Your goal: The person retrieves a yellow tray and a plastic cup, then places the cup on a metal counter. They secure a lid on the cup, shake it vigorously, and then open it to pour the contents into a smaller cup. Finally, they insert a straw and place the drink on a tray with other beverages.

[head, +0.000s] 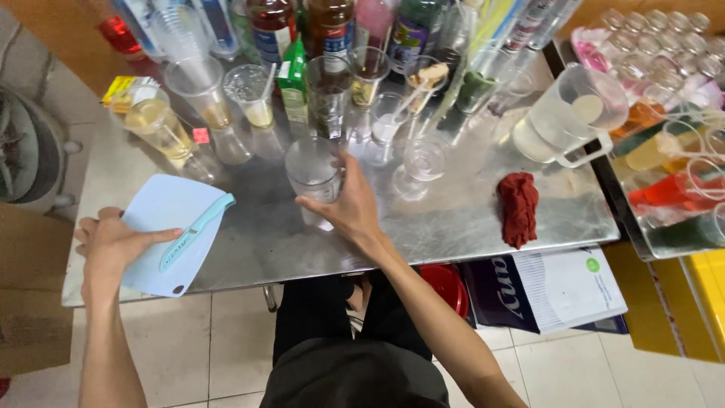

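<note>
the right hand (349, 208) wraps a clear plastic cup (313, 172) standing upright mid-table, fingers curled around its far side and thumb on the near side, so the grip is closed on the cup. the left hand (109, 245) lies flat with fingers spread on the near edge of a pale blue cutting board (162, 215) at the table's (468, 219) front left corner; a light blue knife (195, 230) rests diagonally on the board, apart from the fingers. just behind the cup stand more clear cups and glasses (377, 125), some part-filled, and a row of bottles (332, 26). a red cloth (518, 208) lies to the right, near a clear jug (566, 117). to handle the cup well, i'd judge a light squeeze best, since thin plastic buckles, and keeping it upright and clear of the crowded glasses behind.
</note>
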